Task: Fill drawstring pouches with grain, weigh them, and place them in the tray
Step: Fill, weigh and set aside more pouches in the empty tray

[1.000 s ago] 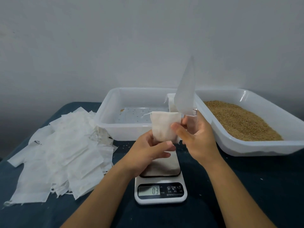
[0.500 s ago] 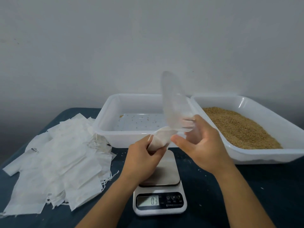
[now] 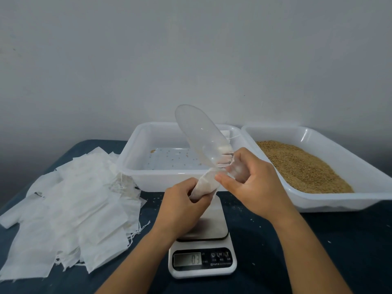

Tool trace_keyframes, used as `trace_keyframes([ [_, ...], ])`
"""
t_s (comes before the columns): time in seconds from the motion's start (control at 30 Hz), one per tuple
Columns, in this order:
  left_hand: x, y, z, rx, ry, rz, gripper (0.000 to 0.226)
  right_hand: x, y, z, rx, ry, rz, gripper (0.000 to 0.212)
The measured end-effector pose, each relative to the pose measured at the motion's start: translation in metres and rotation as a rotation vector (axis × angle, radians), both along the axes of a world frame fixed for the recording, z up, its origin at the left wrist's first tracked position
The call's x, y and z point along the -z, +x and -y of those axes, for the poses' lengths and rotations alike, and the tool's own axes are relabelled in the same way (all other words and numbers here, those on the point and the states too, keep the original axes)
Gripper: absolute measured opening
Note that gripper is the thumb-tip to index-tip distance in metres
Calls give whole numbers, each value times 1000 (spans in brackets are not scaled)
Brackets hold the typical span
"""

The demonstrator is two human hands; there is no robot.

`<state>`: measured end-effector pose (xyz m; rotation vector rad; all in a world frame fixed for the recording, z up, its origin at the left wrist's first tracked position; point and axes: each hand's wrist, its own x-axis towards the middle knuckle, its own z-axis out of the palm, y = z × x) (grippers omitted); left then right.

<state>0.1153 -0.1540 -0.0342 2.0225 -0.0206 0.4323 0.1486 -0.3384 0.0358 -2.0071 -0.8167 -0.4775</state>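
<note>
Since a second ago, both hands have dropped lower over the scale (image 3: 202,240) and the clear scoop (image 3: 199,134) has tilted from upright to slanting up and left. Left hand (image 3: 182,206) grips the white pouch (image 3: 204,186), fingers curled round its bunched body, above the scale's steel platform. Right hand (image 3: 252,185) holds the scoop's handle, fingers wrapped on it, thumb against the pouch's mouth. Scale display reads 03. Grain (image 3: 301,166) fills the right tub (image 3: 339,200). Left tray (image 3: 135,166), beyond the scale, holds scattered grains and what may be one pouch at its far right corner. Empty pouches (image 3: 70,215) lie heaped at left on the dark table (image 3: 297,251).
</note>
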Motion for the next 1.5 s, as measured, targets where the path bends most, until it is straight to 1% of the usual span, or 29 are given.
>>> trace_keyframes([
  [0.1,-1,0,0,-4,9,11,32,-3,1,3,60,29,0,36],
  [0.17,-1,0,0,1,21,17,31,-3,0,5,45,84,-26,28],
  [0.23,-2,-1,0,8,25,23,30,-3,-1,7,29,104,-58,26],
  [0.37,-1,0,1,-3,44,34,30,-5,0,5,19,-43,-96,30],
  [0.43,-2,0,1,-8,73,48,32,-5,2,2,16,-80,-112,34],
  [0.5,-2,1,1,-11,89,64,31,-6,3,-1,-3,-88,-134,32],
  [0.6,-3,-1,2,-10,51,13,24,-6,5,-5,-36,-113,-192,30],
  [0.73,-6,-3,5,17,-28,-66,19,-3,10,-3,-72,-157,-253,18],
  [0.83,-12,-6,8,73,-62,-116,14,-5,10,-1,-128,-136,-268,17],
  [0.87,-13,-6,10,128,-117,-128,15,-8,9,-1,-157,-121,-281,17],
  [0.9,-15,-7,10,212,-222,-148,21,-10,9,0,-184,-111,-291,18],
  [0.97,-18,-8,10,421,-467,-237,38,-15,8,4,-230,-108,-310,17],
  [1.03,-22,-10,11,585,-628,-334,52,-21,8,9,-263,-123,-336,14],
  [1.07,-24,-10,11,650,-695,-371,54,-24,8,12,-278,-137,-347,13],
  [1.13,-30,-8,15,736,-792,-408,44,-27,7,17,-298,-159,-357,14],
  [1.17,-32,-7,18,741,-803,-413,38,-29,6,20,-298,-164,-359,15],
  [1.2,-34,-6,21,720,-783,-411,34,-30,5,23,-293,-167,-361,17],
  [1.27,-36,-4,27,646,-684,-373,24,-33,3,31,-286,-168,-363,20],
  [1.37,-38,-7,34,561,-599,-320,14,-41,0,43,-239,-111,-372,19],
  [1.43,-36,-7,36,463,-519,-308,13,-45,6,56,-112,-33,-402,17],
  [1.5,-31,-5,37,402,-400,-281,12,-47,18,77,115,13,-427,20],
])
